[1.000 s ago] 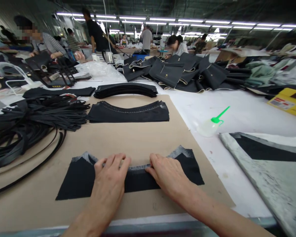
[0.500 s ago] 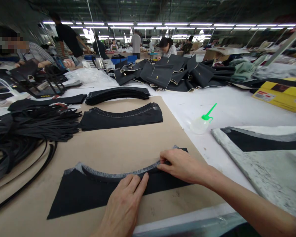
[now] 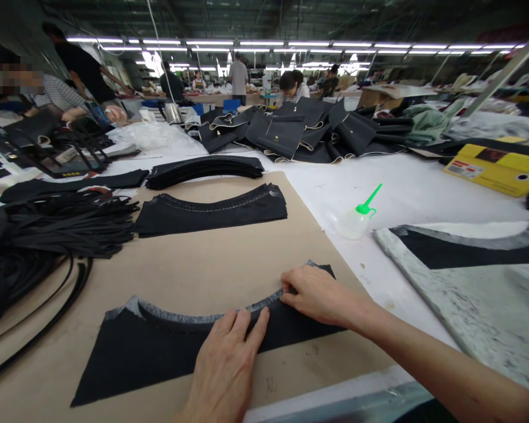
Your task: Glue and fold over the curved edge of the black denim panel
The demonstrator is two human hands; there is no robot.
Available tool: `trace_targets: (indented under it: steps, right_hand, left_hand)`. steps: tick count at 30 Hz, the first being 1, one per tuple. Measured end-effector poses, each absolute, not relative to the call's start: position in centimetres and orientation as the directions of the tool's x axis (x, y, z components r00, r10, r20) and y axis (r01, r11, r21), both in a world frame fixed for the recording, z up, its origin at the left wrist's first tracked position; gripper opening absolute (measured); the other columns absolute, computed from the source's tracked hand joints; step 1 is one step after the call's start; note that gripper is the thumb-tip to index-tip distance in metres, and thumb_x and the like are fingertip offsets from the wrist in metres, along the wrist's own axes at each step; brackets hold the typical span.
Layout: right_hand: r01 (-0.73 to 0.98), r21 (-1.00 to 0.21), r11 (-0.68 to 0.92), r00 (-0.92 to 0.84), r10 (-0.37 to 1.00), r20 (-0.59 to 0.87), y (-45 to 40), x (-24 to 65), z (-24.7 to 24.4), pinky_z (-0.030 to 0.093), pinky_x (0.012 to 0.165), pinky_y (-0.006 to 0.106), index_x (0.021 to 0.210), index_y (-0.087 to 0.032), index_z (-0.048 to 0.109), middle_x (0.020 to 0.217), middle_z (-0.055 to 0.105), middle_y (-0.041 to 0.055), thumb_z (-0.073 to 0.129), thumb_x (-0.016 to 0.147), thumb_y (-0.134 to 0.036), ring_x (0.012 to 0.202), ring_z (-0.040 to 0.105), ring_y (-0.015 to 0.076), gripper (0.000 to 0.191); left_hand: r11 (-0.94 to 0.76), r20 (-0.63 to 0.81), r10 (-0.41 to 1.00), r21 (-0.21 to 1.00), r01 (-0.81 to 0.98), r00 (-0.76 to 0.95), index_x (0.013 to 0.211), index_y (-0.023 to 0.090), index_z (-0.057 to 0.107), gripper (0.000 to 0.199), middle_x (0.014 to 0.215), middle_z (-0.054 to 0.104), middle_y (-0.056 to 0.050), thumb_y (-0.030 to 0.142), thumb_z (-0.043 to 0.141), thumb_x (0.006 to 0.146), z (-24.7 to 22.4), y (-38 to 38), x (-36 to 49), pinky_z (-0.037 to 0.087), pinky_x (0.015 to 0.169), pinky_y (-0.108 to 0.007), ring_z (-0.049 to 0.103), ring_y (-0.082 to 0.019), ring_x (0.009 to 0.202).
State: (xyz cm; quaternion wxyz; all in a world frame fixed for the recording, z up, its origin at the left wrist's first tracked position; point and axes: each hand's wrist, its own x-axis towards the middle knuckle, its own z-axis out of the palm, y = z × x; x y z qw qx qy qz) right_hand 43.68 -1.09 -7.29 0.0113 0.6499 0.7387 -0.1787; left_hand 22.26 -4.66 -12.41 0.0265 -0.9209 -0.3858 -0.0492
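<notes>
A black fabric piece [image 3: 127, 358] with a deep curved upper edge lies on brown board in front of me. Along that curve runs a grey border, and a narrow black strip [image 3: 171, 321] follows it. My left hand [image 3: 229, 358] lies palm down across the middle of the piece, fingers stretched out and pressing near the strip. Further right, my right hand [image 3: 315, 294] is closed in a pinch at the curved edge, on the strip as far as I can see. Its fingertips partly hide what they grip.
Brown board [image 3: 220, 252] carries stacked black pieces [image 3: 216, 208]. Loose black strips [image 3: 70, 226] heap at the left. A green-tipped bottle [image 3: 355, 222] stands right, near a smeared slab [image 3: 476, 311] bearing another black piece [image 3: 454, 249]. A yellow box [image 3: 496, 167] and co-workers are beyond.
The view has shifted slightly. My left hand's fingers have spread a little and slid slightly right along the strip. My right hand keeps its pinch at nearly the same spot.
</notes>
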Motion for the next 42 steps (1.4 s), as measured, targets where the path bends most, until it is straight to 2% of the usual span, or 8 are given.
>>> trace_targets:
  steps: [6, 10, 14, 19, 23, 27, 32, 42]
  right_hand:
    - [0.966, -0.25, 0.072, -0.13, 0.966, -0.222, -1.5, 43.4, -7.2, 0.033, 0.059, 0.029, 0.071, -0.021, 0.063, 0.071, 0.067, 0.0043, 0.057, 0.08, -0.025, 0.072, 0.064, 0.0237, 0.011]
    - [0.964, -0.266, -0.011, -0.04, 0.982, -0.185, -1.5, 44.3, -7.3, 0.036, 0.067, 0.032, 0.073, -0.019, 0.061, 0.069, 0.065, 0.006, 0.067, 0.076, -0.035, 0.074, 0.062, 0.0266, 0.017]
    - [0.916, -0.388, -0.105, 0.022, 0.977, -0.213, -1.0, 46.9, -7.5, 0.035, 0.059, 0.028, 0.072, -0.019, 0.06, 0.066, 0.062, 0.0025, 0.07, 0.071, -0.038, 0.067, 0.058, 0.0212, 0.021]
    - [0.784, -0.587, -0.201, 0.027, 0.956, -0.291, -0.8, 49.5, -7.7, 0.036, 0.049, 0.021, 0.074, -0.017, 0.056, 0.06, 0.053, -0.0039, 0.059, 0.078, -0.028, 0.056, 0.052, 0.012, 0.011]
    - [0.716, -0.649, -0.259, 0.033, 0.94, -0.338, -1.3, 49.8, -8.5, 0.037, 0.042, 0.02, 0.079, -0.017, 0.054, 0.053, 0.046, -0.0068, 0.051, 0.081, -0.022, 0.045, 0.048, 0.0101, 0.006]
    - [0.729, -0.64, -0.243, 0.055, 0.952, -0.3, -1.5, 49.7, -8.8, 0.035, 0.043, 0.02, 0.075, -0.018, 0.053, 0.053, 0.049, -0.0059, 0.052, 0.08, -0.019, 0.045, 0.05, 0.0102, 0.006]
    - [0.794, -0.571, -0.211, 0.087, 0.968, -0.237, -1.3, 49.1, -8.3, 0.031, 0.048, 0.022, 0.071, -0.018, 0.056, 0.055, 0.054, -0.004, 0.055, 0.079, -0.015, 0.048, 0.051, 0.0107, 0.009]
    - [0.809, -0.548, -0.213, 0.151, 0.976, -0.157, -1.2, 49.5, -10.1, 0.03, 0.051, 0.024, 0.071, -0.02, 0.053, 0.059, 0.055, -0.004, 0.059, 0.078, -0.023, 0.053, 0.052, 0.0127, 0.01]
  left_hand:
    - [-0.693, 0.095, 0.714, -0.047, 0.719, 0.694, 0.138, 0.03, 0.042, 0.07, 0.108, 0.057, -0.006, -0.004, 0.042, 0.077, -12.0, -4.5, 22.7, 0.051, 0.086, -0.037, 0.054, -0.021, 0.096]
    - [-0.688, 0.088, 0.719, -0.051, 0.724, 0.69, 0.136, 0.031, 0.045, 0.068, 0.109, 0.057, -0.005, -0.003, 0.044, 0.077, -11.9, -4.3, 22.9, 0.051, 0.086, -0.038, 0.055, -0.021, 0.096]
    - [-0.7, 0.106, 0.705, -0.052, 0.712, 0.701, 0.136, 0.03, 0.044, 0.068, 0.11, 0.058, -0.006, -0.004, 0.043, 0.077, -11.9, -4.4, 22.9, 0.049, 0.087, -0.037, 0.055, -0.021, 0.097]
    - [-0.69, 0.103, 0.717, -0.044, 0.723, 0.69, 0.136, 0.03, 0.044, 0.071, 0.111, 0.058, -0.006, -0.005, 0.043, 0.075, -11.8, -4.5, 23.1, 0.048, 0.087, -0.038, 0.054, -0.022, 0.099]
    - [-0.712, 0.098, 0.695, -0.051, 0.701, 0.713, 0.139, 0.028, 0.042, 0.072, 0.111, 0.058, -0.006, -0.004, 0.042, 0.074, -12.0, -4.4, 22.9, 0.047, 0.087, -0.036, 0.054, -0.021, 0.097]
    - [-0.714, 0.097, 0.692, -0.058, 0.698, 0.716, 0.139, 0.029, 0.04, 0.071, 0.112, 0.058, -0.007, -0.001, 0.042, 0.075, -12.3, -4.4, 22.6, 0.046, 0.088, -0.037, 0.053, -0.022, 0.098]
    - [-0.725, 0.101, 0.679, -0.061, 0.686, 0.727, 0.141, 0.029, 0.038, 0.073, 0.113, 0.058, -0.007, -0.001, 0.042, 0.074, -12.6, -4.4, 22.4, 0.046, 0.087, -0.035, 0.053, -0.022, 0.098]
    - [-0.732, 0.167, 0.657, -0.09, 0.675, 0.735, 0.14, 0.029, 0.039, 0.071, 0.111, 0.06, -0.007, 0.0, 0.044, 0.076, -13.2, -4.5, 22.2, 0.044, 0.088, -0.036, 0.054, -0.022, 0.098]
